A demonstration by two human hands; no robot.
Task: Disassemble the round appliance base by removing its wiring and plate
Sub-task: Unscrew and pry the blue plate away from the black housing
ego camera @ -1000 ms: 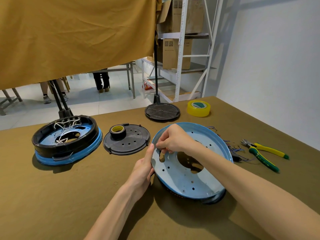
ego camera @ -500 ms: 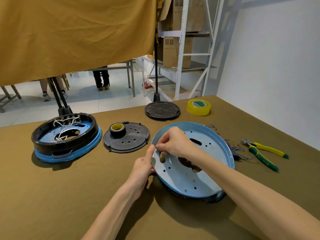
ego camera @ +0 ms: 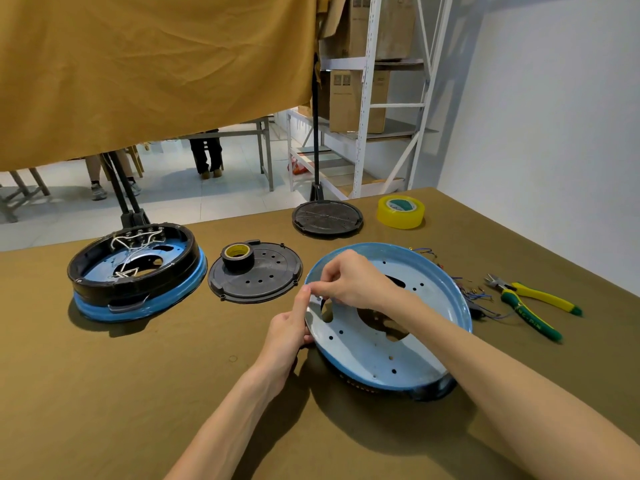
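Note:
A round blue plate (ego camera: 436,299) with several holes and a large centre opening is tilted up on its near edge over a black ring part seen beneath it. My left hand (ego camera: 289,329) holds the plate's left rim from outside, fingers up along the edge. My right hand (ego camera: 349,282) reaches across and pinches the same left rim from inside. A second round base (ego camera: 138,271), black over blue, with white wiring inside, sits at the far left. Loose cut wires (ego camera: 474,296) lie to the right of the plate.
A black perforated cover (ego camera: 256,282) carries a roll of black tape (ego camera: 238,256). Another black disc (ego camera: 327,216) and a yellow tape roll (ego camera: 400,212) lie at the back. Yellow-green cutters (ego camera: 530,303) lie at the right. The table (ego camera: 104,393) has an olive cloth.
My right hand has shifted from the hole near the left of the plate up to its rim. The plate stays tilted and my left hand stays at the rim.

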